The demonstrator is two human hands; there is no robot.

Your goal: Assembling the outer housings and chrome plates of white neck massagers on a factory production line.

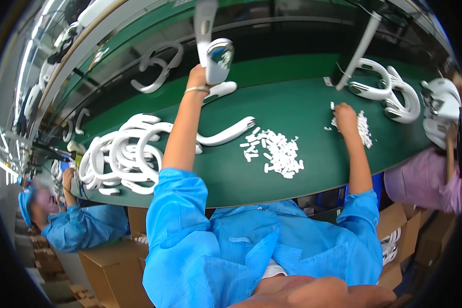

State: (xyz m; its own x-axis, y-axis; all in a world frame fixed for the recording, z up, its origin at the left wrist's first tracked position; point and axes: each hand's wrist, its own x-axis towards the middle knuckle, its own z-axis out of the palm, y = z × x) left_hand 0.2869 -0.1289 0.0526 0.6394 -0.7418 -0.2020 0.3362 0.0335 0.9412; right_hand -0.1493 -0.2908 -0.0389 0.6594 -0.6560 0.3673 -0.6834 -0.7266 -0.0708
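Observation:
My left hand (198,78) is raised over the far part of the green bench and closed round a curved white plastic housing (216,72). A shiny oval face shows on the housing near my fingers, and its upper arm reaches the top edge of the picture. On the right, my right hand (346,119) is lowered to a small pile of little white plastic pieces (363,129), its fingers drawn together. One small white piece (332,105) shows at the fingertips; whether they grip it I cannot tell. A larger heap of such pieces (281,155) lies between my arms.
Curved white housings (119,156) are heaped at the left on the green bench (223,177), and more (403,97) lie far right. A dark post (358,49) stands behind my right hand. Co-workers sit left (82,226) and right (423,179). Cardboard boxes (113,274) flank me.

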